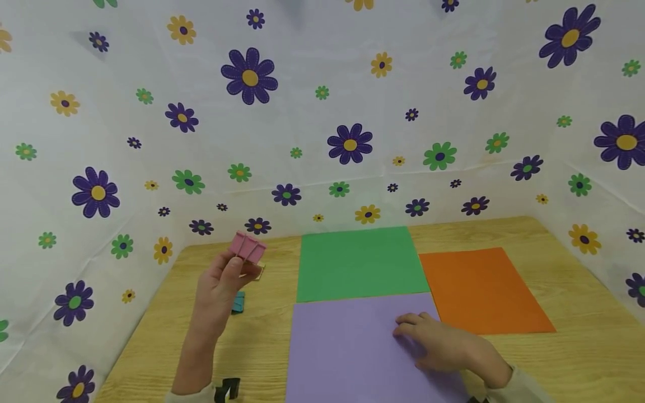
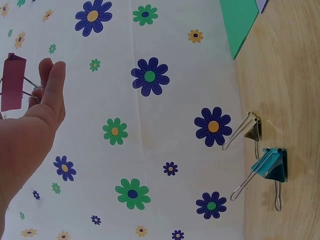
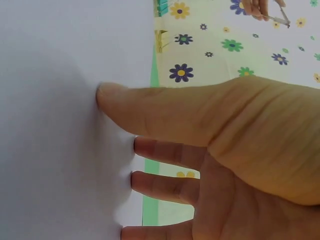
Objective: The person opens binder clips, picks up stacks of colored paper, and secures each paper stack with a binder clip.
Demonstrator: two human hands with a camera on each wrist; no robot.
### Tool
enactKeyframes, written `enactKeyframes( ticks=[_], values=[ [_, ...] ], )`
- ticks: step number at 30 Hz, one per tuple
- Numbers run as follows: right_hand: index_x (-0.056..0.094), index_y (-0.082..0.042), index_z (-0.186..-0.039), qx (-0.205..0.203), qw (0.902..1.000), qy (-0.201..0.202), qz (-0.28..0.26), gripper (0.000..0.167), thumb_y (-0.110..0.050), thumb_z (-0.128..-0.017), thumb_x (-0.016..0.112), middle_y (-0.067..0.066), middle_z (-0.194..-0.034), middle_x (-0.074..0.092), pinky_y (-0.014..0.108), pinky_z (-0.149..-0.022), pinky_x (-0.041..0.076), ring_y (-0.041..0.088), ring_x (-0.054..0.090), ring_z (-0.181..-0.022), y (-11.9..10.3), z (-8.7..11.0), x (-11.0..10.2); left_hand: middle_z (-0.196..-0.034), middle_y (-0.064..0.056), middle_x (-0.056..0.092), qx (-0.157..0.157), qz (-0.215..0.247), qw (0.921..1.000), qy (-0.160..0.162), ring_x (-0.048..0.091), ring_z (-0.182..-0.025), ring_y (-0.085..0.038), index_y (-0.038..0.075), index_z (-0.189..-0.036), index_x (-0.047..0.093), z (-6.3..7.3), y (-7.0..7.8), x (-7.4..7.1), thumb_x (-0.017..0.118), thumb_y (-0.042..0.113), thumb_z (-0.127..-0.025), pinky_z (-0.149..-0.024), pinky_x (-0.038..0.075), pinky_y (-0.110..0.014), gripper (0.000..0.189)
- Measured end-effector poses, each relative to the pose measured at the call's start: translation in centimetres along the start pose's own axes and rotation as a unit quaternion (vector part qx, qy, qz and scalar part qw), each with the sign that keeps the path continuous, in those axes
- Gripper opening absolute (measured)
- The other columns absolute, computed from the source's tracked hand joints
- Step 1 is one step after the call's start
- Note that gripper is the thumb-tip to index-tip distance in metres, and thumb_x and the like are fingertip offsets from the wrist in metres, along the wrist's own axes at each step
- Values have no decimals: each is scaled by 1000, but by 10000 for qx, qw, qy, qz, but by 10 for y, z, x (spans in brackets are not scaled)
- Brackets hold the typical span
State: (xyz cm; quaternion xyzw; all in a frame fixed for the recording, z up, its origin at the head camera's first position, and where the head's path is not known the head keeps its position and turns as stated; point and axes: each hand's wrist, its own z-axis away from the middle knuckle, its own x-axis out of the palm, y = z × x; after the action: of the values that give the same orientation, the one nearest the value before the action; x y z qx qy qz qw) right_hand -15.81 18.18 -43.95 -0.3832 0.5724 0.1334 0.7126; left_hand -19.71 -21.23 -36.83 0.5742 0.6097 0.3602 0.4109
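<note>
My left hand (image 1: 216,291) is raised above the left part of the table and pinches a pink binder clip (image 1: 248,249) by its wire handles. The left wrist view shows the clip's pink body (image 2: 13,82) from the side, beyond the fingers. Below and behind that hand, a teal binder clip (image 2: 274,167) stands on the table beside a smaller gold binder clip (image 2: 254,130). Over on the right, my right hand (image 1: 443,342) rests its spread fingertips on a purple sheet (image 1: 347,347), holding nothing.
A green sheet (image 1: 360,263) lies behind the purple one, and an orange sheet (image 1: 486,291) lies to its right. The wooden table (image 1: 257,347) meets a white flowered cloth (image 1: 302,129) at the back and sides.
</note>
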Motion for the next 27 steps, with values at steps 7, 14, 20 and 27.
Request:
enactKeyframes(
  ticks=[7,14,20,27],
  values=[
    [60,-5,-124,181,9997,168,-88,54,-4,-75,82,25,-137,49,56,-101,44,45,48,-124,-1,-3,3,-103,-5,64,-45,-19,9991,419,67,-92,-13,2,-124,57,0,5,-2,42,25,-108,-87,56,-25,31],
    [57,-1,-126,521,9984,235,-39,60,-5,-73,84,26,-134,48,58,-98,45,46,47,-123,-5,-5,5,-104,-2,65,-27,99,9974,718,67,-92,-13,2,-122,58,2,9,-6,42,24,-108,-88,55,-25,30],
    [56,0,-130,573,9981,100,-209,61,-8,-75,83,25,-137,47,58,-102,42,45,44,-128,-2,-6,3,-104,-4,65,19,155,9971,746,67,-92,-14,2,-121,58,4,11,-7,43,23,-108,-89,55,-25,29],
    [65,-4,-122,26,9983,560,149,45,-1,-79,76,11,-119,57,47,-93,49,33,54,-110,9,-4,6,-103,-8,65,-40,325,9970,704,67,-91,-16,4,-121,60,2,9,-3,44,22,-107,-88,56,-26,27]
  ],
)
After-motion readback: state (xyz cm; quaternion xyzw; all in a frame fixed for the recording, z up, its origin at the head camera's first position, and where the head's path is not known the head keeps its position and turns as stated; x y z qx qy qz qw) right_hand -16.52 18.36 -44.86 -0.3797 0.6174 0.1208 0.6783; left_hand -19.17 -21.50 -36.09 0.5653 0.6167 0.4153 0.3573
